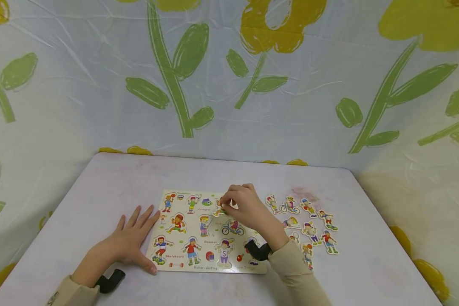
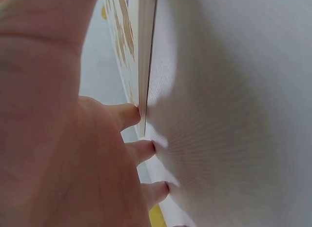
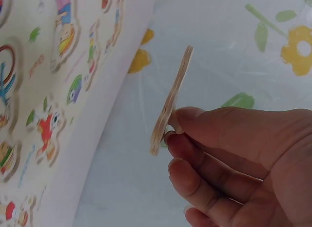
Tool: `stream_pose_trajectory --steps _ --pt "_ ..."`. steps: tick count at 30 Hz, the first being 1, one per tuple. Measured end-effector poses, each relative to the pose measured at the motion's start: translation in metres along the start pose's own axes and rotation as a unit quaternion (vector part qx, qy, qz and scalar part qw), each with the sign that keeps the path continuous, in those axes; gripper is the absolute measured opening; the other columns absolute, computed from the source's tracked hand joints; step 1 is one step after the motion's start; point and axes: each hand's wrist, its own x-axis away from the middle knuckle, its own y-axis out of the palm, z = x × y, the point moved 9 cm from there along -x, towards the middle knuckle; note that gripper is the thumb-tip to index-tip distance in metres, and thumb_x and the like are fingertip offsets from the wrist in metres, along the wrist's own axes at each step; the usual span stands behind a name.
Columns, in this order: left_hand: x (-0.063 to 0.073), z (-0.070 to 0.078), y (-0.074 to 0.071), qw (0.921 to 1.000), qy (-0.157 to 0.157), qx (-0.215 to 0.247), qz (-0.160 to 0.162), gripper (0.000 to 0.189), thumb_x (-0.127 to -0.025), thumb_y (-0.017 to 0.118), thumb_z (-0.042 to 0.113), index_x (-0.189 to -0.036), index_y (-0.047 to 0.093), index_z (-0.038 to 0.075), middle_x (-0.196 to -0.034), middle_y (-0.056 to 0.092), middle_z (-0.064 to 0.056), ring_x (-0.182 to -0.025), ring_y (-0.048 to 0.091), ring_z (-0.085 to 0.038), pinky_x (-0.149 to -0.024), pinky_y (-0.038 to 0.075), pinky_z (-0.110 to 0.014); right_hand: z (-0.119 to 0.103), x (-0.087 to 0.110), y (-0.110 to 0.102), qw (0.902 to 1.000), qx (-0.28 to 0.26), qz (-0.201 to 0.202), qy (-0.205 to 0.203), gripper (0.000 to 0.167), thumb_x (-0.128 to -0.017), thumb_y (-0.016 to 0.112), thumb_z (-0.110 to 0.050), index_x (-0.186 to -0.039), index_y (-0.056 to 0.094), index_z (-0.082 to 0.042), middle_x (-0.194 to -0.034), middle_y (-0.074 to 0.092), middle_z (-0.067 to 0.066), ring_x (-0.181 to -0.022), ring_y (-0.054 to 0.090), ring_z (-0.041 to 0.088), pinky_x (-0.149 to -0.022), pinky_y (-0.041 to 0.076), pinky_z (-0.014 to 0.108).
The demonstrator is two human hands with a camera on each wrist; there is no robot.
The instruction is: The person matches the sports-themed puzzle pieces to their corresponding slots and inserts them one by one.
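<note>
On the tabletop point(image 1: 214, 174) lies a picture board point(image 1: 181, 206), its left edge touched by the spread, empty left hand point(image 1: 134, 238). The right hand point(image 1: 246, 206) covers part of the board, and its sleeve point(image 1: 302, 272) some loose pieces point(image 1: 311, 233); thumb and fingertips pinch a wooden piece point(image 3: 170, 102) above the board, edge-on in the wrist view, its picture indiscernible.

Cream board point(image 1: 208, 233), multicoloured figures point(image 1: 224, 253), yellow-flowered cloth point(image 1: 103, 110)
</note>
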Motion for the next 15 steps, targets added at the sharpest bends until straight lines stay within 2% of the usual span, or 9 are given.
stream_pose_trajectory --steps 7,15 --pt "0.000 0.000 -0.001 1.0000 0.002 0.003 0.003 0.149 -0.042 0.082 0.078 -0.157 0.020 0.007 -0.163 0.009 -0.023 -0.145 -0.001 -0.054 -0.105 -0.001 -0.079 -0.012 -0.020 0.013 0.9998 -0.013 0.003 -0.011 0.006 -0.086 0.074 -0.004 -0.087 0.076 -0.010 -0.081 0.066 -0.003 -0.073 0.062 0.015 -0.090 0.039 0.048" --pt "0.001 0.001 -0.002 1.0000 0.005 0.000 0.008 0.148 -0.042 0.082 0.079 -0.157 0.021 0.008 -0.163 0.010 -0.023 -0.145 0.001 -0.054 -0.105 0.001 -0.080 -0.025 -0.040 0.032 0.9993 -0.029 -0.025 0.002 0.006 -0.090 0.072 -0.006 -0.090 0.076 -0.009 -0.082 0.066 -0.002 -0.077 0.063 0.016 -0.092 0.037 0.047"
